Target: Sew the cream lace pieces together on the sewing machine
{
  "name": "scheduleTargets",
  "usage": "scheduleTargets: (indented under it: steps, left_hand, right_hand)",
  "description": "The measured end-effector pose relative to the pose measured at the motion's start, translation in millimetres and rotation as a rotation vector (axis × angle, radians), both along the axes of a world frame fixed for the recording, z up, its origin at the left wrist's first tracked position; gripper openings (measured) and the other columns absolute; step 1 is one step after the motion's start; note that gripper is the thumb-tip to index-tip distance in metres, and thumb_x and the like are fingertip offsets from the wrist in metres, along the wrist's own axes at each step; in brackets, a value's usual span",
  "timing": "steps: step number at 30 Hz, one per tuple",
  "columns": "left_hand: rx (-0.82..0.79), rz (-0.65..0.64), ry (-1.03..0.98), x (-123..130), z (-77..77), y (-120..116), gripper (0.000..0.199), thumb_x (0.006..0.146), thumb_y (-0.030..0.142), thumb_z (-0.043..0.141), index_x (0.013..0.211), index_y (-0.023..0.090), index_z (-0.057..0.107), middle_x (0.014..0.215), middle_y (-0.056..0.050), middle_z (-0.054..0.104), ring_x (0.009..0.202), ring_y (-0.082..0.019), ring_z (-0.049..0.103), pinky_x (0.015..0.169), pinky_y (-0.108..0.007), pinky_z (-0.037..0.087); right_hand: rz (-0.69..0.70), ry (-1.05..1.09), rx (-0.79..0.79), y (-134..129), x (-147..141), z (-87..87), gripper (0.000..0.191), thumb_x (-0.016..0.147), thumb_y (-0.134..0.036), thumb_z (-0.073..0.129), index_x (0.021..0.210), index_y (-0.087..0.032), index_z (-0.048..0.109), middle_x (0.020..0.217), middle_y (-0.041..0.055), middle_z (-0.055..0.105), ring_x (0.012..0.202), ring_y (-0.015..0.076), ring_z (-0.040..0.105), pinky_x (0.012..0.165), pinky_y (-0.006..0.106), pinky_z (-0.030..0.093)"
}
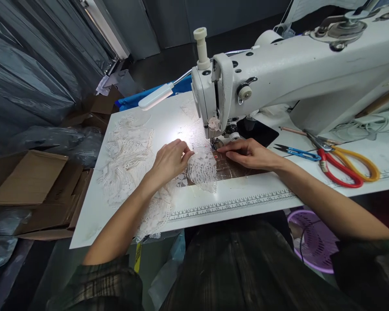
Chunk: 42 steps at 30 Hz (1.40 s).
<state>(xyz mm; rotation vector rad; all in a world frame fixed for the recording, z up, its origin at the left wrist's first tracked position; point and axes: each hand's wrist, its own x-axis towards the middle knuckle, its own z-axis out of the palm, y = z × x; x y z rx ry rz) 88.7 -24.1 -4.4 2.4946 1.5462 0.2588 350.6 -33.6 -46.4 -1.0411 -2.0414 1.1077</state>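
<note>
White lace fabric [202,170] lies under the needle area of a white sewing machine [210,101], its fringed edge over the brown bed plate [230,168]. My left hand [172,157] is to the left of the needle, with thumb and forefinger pinched on the lace. On the other side, my right hand [251,154] rests on the plate, fingers stretched toward the presser foot [215,143], its fingertips close to the lace's right edge. More gathered lace [128,160] is heaped at the left and runs beneath my left forearm over the table's front edge.
Blue thread snips [298,152] and red-and-yellow-handled scissors [340,166] lie right of my right hand. A lit lamp [156,96] hangs over the white table [97,216]. Cardboard boxes [29,177] stand at left; a purple basket [314,242] sits below.
</note>
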Motion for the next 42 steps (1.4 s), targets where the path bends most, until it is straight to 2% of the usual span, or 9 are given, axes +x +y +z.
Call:
scheduleTargets:
  steps: [3,6,10,12,15,19,26,30,42]
  left_hand:
    - [-0.151,-0.157,-0.243,22,5.2,2,0.019,0.096,0.034,0.051,0.09,0.018,0.06,0.08,-0.004,0.067,0.069,-0.015,0.061,0.062,-0.029,0.045]
    - [-0.269,-0.306,-0.503,32,2.9,5,0.021,0.099,0.031,0.046,0.107,0.017,0.059,0.093,-0.005,0.07,0.078,-0.013,0.065,0.067,-0.026,0.049]
    - [-0.015,-0.28,-0.36,11,-10.1,7,0.017,0.095,0.027,0.053,0.094,0.015,0.064,0.087,-0.006,0.067,0.074,-0.014,0.062,0.066,-0.028,0.049]
    - [-0.008,-0.352,-0.261,-4,-20.0,3,0.02,0.095,0.03,0.055,0.102,0.015,0.065,0.094,-0.007,0.067,0.081,-0.016,0.063,0.069,-0.03,0.051]
    - [-0.03,-0.462,-0.185,-18,-32.6,-5,0.03,0.095,0.036,0.056,0.118,0.018,0.063,0.11,-0.01,0.066,0.097,-0.021,0.063,0.076,-0.034,0.054]
    - [-0.002,-0.531,-0.188,-24,-37.3,-8,0.026,0.095,0.036,0.057,0.113,0.02,0.067,0.115,-0.01,0.066,0.102,-0.021,0.063,0.083,-0.037,0.054]
    - [0.137,-0.494,-0.185,-27,-38.6,-10,0.029,0.093,0.042,0.06,0.11,0.018,0.067,0.111,-0.01,0.069,0.1,-0.023,0.065,0.084,-0.04,0.053]
    - [0.195,-0.456,-0.146,-29,-39.1,-11,0.026,0.095,0.038,0.057,0.106,0.018,0.069,0.106,-0.01,0.071,0.096,-0.022,0.067,0.081,-0.04,0.053]
    - [0.144,-0.447,-0.112,-28,-40.1,-11,0.034,0.094,0.045,0.056,0.111,0.019,0.069,0.115,-0.011,0.07,0.102,-0.024,0.065,0.085,-0.041,0.05]
  right_hand:
    - [0.073,-0.028,-0.173,-4,-8,11.2,0.053,0.083,-0.05,0.067,0.127,-0.02,0.062,0.106,0.0084,0.07,0.091,0.0215,0.065,0.079,0.036,0.055]
    - [-0.039,-0.183,-0.123,-7,-17,14.1,0.062,0.075,-0.05,0.076,0.126,-0.019,0.06,0.107,0.0092,0.07,0.09,0.0235,0.065,0.076,0.035,0.054]
    - [-0.247,-0.228,-0.229,1,-11,3.5,0.037,0.082,-0.037,0.067,0.113,-0.017,0.065,0.087,0.0072,0.07,0.07,0.0199,0.064,0.059,0.031,0.05]
    - [-0.207,-0.208,-0.307,9,0,-0.8,0.03,0.082,-0.034,0.065,0.106,-0.018,0.068,0.075,0.0048,0.068,0.061,0.0174,0.06,0.052,0.029,0.045]
    - [-0.141,-0.223,-0.267,21,16,0.5,0.024,0.078,-0.036,0.068,0.095,-0.02,0.07,0.069,0.003,0.065,0.057,0.015,0.055,0.047,0.027,0.04]
    - [-0.146,-0.281,-0.195,28,24,9.5,0.023,0.073,-0.037,0.073,0.09,-0.021,0.07,0.066,0.0012,0.06,0.055,0.0129,0.05,0.045,0.026,0.035]
    - [-0.035,-0.228,-0.26,24,28,8.1,0.033,0.076,-0.045,0.071,0.099,-0.022,0.071,0.076,0.0003,0.064,0.06,0.0125,0.051,0.049,0.026,0.037]
    - [-0.042,-0.162,-0.28,24,29,2.9,0.032,0.078,-0.05,0.071,0.093,-0.022,0.07,0.073,0.0002,0.062,0.062,0.0131,0.052,0.05,0.027,0.038]
    - [-0.104,-0.092,-0.255,22,30,-8.0,0.039,0.087,-0.059,0.06,0.094,-0.021,0.068,0.069,0.001,0.058,0.064,0.0143,0.053,0.051,0.028,0.039]
